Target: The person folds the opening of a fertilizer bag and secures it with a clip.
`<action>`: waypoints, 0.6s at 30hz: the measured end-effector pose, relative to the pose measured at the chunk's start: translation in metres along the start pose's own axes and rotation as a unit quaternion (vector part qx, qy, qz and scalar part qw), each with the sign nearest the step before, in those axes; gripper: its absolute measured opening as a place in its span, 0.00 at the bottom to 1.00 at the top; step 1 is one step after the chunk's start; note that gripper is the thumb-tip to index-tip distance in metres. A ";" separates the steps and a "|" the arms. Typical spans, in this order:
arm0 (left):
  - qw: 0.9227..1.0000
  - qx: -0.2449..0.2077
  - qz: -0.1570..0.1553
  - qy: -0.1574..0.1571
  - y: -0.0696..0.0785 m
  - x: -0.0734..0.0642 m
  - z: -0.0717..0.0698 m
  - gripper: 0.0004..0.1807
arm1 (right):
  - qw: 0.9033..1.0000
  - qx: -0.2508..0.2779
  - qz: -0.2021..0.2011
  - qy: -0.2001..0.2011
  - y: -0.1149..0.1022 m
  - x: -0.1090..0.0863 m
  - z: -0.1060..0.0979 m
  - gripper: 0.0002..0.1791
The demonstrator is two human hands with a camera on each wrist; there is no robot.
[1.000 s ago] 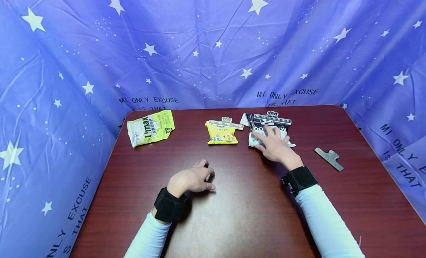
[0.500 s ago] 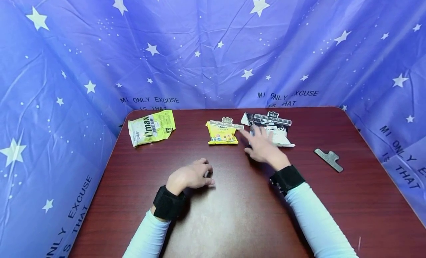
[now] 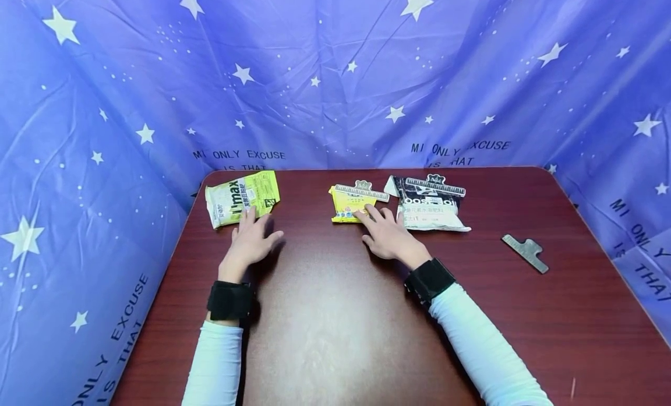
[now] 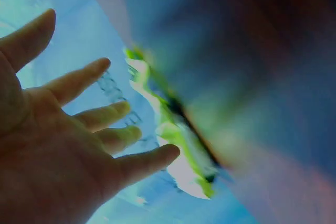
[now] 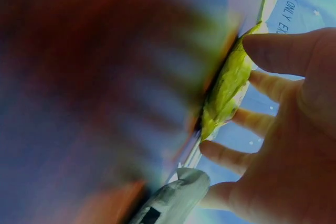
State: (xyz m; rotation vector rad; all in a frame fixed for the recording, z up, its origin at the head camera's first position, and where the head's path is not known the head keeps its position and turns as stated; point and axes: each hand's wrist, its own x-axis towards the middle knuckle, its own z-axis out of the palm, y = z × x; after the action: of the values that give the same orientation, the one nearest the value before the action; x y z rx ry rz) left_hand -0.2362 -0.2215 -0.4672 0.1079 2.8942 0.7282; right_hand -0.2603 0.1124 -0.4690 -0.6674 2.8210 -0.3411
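Observation:
My left hand (image 3: 250, 240) has its fingers spread at the near edge of a green-and-white packet (image 3: 236, 197) at the table's far left. In the left wrist view the spread fingers (image 4: 79, 81) face that packet (image 4: 178, 145), holding nothing. My right hand (image 3: 389, 236) reaches over the lower right of a small yellow packet (image 3: 346, 206), which bears a silver ruler-marked clip (image 3: 362, 191) along its top. The right wrist view shows straight fingers (image 5: 262, 82) close around the yellow packet (image 5: 226, 90). A black-and-white bag (image 3: 432, 214) lies just right of this hand.
Another clip (image 3: 435, 186) sits on top of the black-and-white bag. A loose grey metal clip (image 3: 526, 253) lies on the right of the brown wooden table (image 3: 335, 336). Blue star-printed curtains (image 3: 314, 115) enclose the table's back and sides.
My left hand has moved forward and left from mid-table to the green packet, its fingers spreading. My right hand has slid left from the black-and-white bag to the yellow packet.

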 end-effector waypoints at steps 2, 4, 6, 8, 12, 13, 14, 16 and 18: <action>1.000 -0.002 0.004 -0.013 -0.007 0.000 -0.003 0.35 | 1.000 0.003 0.005 0.004 -0.001 0.000 -0.001 0.34; 0.999 0.000 0.008 -0.036 -0.011 -0.001 -0.003 0.36 | 1.000 0.005 0.006 0.017 -0.003 -0.002 -0.001 0.34; 0.998 0.010 0.009 -0.061 -0.011 -0.003 -0.003 0.37 | 0.999 0.007 0.001 0.034 -0.006 -0.006 0.000 0.33; 0.996 0.025 0.011 -0.084 -0.010 -0.004 -0.003 0.39 | 0.999 0.013 -0.009 0.052 -0.012 -0.011 0.001 0.32; 0.993 0.056 0.020 -0.106 0.003 -0.006 -0.002 0.40 | 0.995 0.048 -0.033 0.077 -0.026 -0.018 0.002 0.26; 0.992 0.059 0.027 -0.110 0.009 -0.007 -0.001 0.40 | 0.995 0.057 -0.038 0.079 -0.030 -0.019 0.002 0.25; 0.991 0.064 0.032 -0.113 0.016 -0.008 0.000 0.39 | 0.994 0.065 -0.042 0.079 -0.034 -0.020 0.003 0.24; 0.989 0.075 0.044 -0.123 0.032 -0.012 0.004 0.38 | 0.994 0.076 -0.043 0.072 -0.041 -0.019 0.004 0.23; 0.985 0.083 0.060 -0.141 0.049 -0.017 0.008 0.37 | 0.994 0.076 -0.042 0.059 -0.047 -0.018 0.006 0.23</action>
State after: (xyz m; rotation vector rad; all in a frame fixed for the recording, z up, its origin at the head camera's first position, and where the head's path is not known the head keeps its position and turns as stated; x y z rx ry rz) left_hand -0.2164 -0.1767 -0.4487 0.3761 2.6872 0.4458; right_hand -0.2233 0.0787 -0.4592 -0.7583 2.8444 -0.6220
